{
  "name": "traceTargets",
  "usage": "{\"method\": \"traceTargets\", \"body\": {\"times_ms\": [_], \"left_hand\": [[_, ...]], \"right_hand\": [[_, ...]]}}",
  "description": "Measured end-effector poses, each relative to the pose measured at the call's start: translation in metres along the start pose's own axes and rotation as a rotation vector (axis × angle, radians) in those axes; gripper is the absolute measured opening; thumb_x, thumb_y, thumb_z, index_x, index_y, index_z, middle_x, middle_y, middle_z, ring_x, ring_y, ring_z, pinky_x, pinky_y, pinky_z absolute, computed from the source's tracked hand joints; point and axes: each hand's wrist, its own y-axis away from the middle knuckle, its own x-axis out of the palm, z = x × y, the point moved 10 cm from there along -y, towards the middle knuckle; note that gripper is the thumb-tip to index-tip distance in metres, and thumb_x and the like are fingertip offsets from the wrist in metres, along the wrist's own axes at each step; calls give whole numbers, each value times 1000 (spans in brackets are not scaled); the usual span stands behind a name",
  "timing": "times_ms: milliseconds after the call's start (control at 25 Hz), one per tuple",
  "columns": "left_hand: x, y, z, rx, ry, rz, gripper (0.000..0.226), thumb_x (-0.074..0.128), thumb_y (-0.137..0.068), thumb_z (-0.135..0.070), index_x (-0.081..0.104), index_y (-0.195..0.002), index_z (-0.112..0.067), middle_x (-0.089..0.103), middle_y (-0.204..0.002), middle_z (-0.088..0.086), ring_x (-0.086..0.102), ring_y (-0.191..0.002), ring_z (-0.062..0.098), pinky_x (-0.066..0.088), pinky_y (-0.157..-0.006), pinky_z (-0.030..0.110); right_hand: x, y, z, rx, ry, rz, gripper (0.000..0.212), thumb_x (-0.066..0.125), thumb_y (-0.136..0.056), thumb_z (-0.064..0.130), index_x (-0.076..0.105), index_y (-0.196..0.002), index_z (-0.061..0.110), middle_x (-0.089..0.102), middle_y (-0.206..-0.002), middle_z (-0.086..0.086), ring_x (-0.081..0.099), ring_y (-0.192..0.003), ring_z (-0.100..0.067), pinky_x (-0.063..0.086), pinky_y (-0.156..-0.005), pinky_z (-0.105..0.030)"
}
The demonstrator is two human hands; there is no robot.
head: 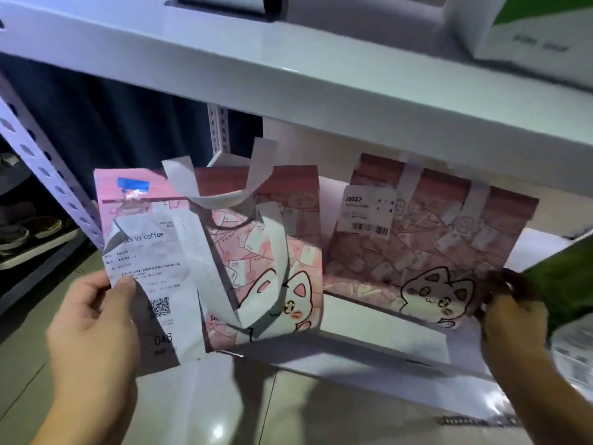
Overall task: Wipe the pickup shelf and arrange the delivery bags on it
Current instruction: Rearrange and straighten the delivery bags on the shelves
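Note:
Two pink cartoon-cat delivery bags stand side by side on the white pickup shelf (378, 343). The left bag (276, 252) has white handles, and a white receipt (150, 268) hangs on its left side. My left hand (93, 326) pinches the receipt's lower left edge between thumb and fingers. The right bag (426, 252) carries a white barcode label (369, 213). My right hand (510, 316) grips that bag's lower right corner with curled fingers.
A white upper shelf board (321, 91) overhangs the bags closely, with a white and green box (529, 27) on it. A perforated white upright (41, 155) stands at left. A green bag (564, 277) sits at the far right. Tiled floor lies below.

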Motion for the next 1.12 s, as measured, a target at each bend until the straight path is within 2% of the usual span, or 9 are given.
{"method": "traceTargets", "body": {"times_ms": [120, 200, 280, 440, 520, 600, 800, 960, 1120], "left_hand": [[25, -13, 1, 12, -7, 37, 17, 57, -83, -33, 67, -97, -33, 71, -106, 6, 67, -88, 37, 51, -66, 75], [42, -22, 7, 7, -16, 63, 20, 59, -79, -28, 69, -96, -30, 70, -112, 10, 67, -99, 39, 52, -81, 71], [61, -28, 9, 29, -32, 90, 19, 59, -76, -23, 70, -91, -29, 69, -100, 7, 65, -93, 34, 52, -88, 64], [99, -43, 4, 128, -68, 138, 15, 56, -81, -15, 64, -92, -17, 56, -73, 1, 54, -65, 19, 48, -62, 37], [119, -50, -2, 189, -85, 147, 10, 52, -84, -11, 57, -80, -19, 52, -68, -5, 47, -54, 8, 43, -52, 20], [137, -54, -6, 247, -95, 166, 15, 48, -88, -4, 57, -86, -17, 54, -71, -5, 49, -52, 0, 42, -50, 14], [164, -81, -9, 295, -94, 248, 24, 49, -93, 1, 58, -115, 8, 65, -88, 6, 58, -73, 13, 47, -63, 22], [172, -98, -9, 296, -172, 185, 13, 47, -93, 0, 57, -100, -2, 59, -78, -1, 53, -76, 18, 41, -58, 15], [176, -104, -14, 327, -249, 134, 13, 48, -94, -3, 54, -100, -13, 60, -86, 2, 54, -88, 18, 42, -66, 19]], "right_hand": [[-27, 0, 7, -3, -14, -20, 15, 55, -100, 20, 66, -110, 24, 73, -105, -2, 72, -88, -12, 61, -64, -24], [-40, 4, 14, -38, 4, -6, 15, 53, -101, 19, 65, -107, 26, 74, -92, 7, 72, -76, -6, 61, -62, -25], [-52, 9, 18, -60, 45, 17, 18, 51, -103, 21, 62, -117, 19, 75, -91, 8, 73, -76, -7, 61, -61, -27], [-67, 13, 16, -31, 59, 16, 25, 47, -105, 22, 56, -126, 13, 71, -96, 6, 73, -81, -7, 59, -66, -31], [-72, 11, 14, -18, 58, -12, 28, 47, -105, 23, 55, -128, 11, 69, -99, 3, 71, -81, -6, 57, -67, -30], [-74, 9, 13, -15, 55, -11, 30, 48, -104, 25, 55, -129, 10, 69, -108, -5, 70, -87, -9, 60, -68, -31], [-70, 7, 10, 9, 77, 8, 35, 43, -106, 27, 50, -135, 8, 61, -130, -16, 62, -116, -33, 52, -94, -52], [-67, 9, 12, 5, 84, -18, 35, 44, -106, 27, 50, -134, 7, 60, -130, -21, 61, -116, -37, 51, -96, -55], [-63, 11, 18, -45, 71, -44, 34, 48, -104, 25, 53, -131, 6, 66, -112, -14, 68, -92, -23, 62, -67, -28]]}}
